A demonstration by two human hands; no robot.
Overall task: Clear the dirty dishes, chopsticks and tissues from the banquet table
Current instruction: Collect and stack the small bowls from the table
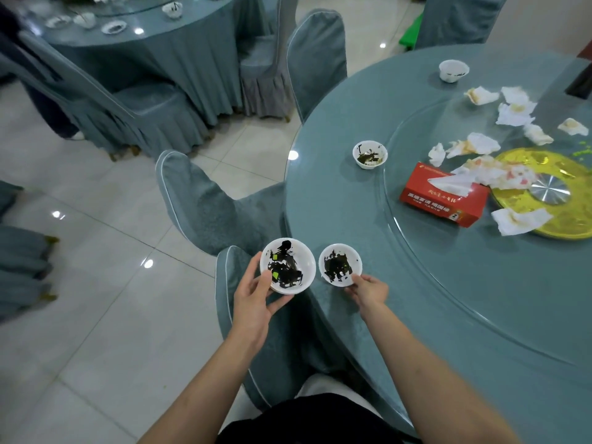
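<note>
The left hand [256,296] holds a stack of white bowls [287,265] just off the near edge of the round surface [352,219], above a covered chair back [230,283]. Its grip is closed around the stack, thumb on the near rim and fingers curled beneath; the top bowl is smeared with dark sauce and a few green bits. The right hand [368,288] pinches the near rim of a smaller soiled bowl [340,265], which sits at the surface's near edge, just beside the stack and not touching it. Whether that bowl rests on the cloth or is lifted cannot be told.

Further in, near the left edge of the surface, stands another dirty bowl [370,154] with greenish residue, just outside the rim of the glass turntable [448,251]. A white cup [453,70] stands toward the far edge. On the turntable lies a red tissue box [443,195] with a tissue pulled up from its slot. Beside it, around a gold centre disc [544,219], crumpled stained tissues [480,144] are scattered, some lying on the disc.

A second round table [144,43] with dirty dishes stands at the far left across the tiled floor [96,315], with covered chairs around it.
</note>
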